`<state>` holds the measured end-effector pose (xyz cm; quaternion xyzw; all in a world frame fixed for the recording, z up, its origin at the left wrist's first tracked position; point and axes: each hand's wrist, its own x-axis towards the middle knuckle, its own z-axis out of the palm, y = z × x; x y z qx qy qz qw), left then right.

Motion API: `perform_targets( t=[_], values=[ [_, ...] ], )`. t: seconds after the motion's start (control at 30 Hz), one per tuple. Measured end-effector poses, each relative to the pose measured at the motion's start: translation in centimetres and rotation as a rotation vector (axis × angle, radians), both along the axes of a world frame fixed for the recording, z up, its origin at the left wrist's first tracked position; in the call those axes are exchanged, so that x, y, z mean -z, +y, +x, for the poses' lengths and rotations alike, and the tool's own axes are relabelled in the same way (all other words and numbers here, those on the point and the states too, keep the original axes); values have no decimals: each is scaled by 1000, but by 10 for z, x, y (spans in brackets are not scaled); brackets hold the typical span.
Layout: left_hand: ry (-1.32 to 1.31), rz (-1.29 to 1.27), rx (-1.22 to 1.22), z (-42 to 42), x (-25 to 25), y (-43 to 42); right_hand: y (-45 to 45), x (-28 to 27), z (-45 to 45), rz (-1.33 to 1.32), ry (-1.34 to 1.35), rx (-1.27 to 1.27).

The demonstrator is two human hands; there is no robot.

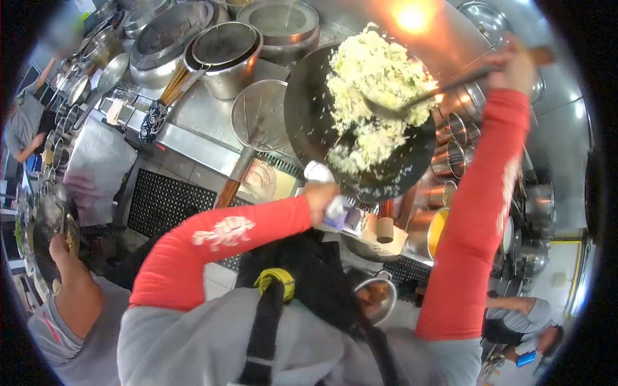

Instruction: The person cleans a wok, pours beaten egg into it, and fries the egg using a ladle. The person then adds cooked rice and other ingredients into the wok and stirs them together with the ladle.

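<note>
My left hand (322, 201) is closed round the near edge of a large black wok (309, 103), with a white cloth (318, 172) between hand and metal. The wok is tilted, and a heap of fried rice (373, 71) with pale green bits rises high at its far side; loose grains are scattered over the dark surface. At the upper right my right hand (513, 67) grips the wooden-ended handle of a ladle (386, 110). The ladle's bowl rests against the rice, partly in front of it. Bright orange flame glows behind the wok.
A round wire strainer (259, 116) lies left of the wok, beside lidded steel pots (222, 55). Steel containers (450, 157) and a yellow-filled pot (436, 230) stand at the right. A co-worker (84, 309) handles a pan at left; other people are at the far left and lower right.
</note>
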<state>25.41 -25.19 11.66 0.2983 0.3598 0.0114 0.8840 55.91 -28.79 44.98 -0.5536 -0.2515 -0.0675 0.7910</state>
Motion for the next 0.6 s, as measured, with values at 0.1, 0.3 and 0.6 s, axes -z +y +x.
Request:
perform_targets(
  t=[0.1, 0.3, 0.6],
  values=[
    [-20, -166, 25, 18, -91, 14, -16, -1, -48, 68, -120, -91],
    [-146, 54, -102, 24, 20, 6, 19, 54, -24, -108, 109, 26],
    [-97, 126, -200, 113, 3, 61, -20, -31, -88, 156, -153, -403]
  ],
)
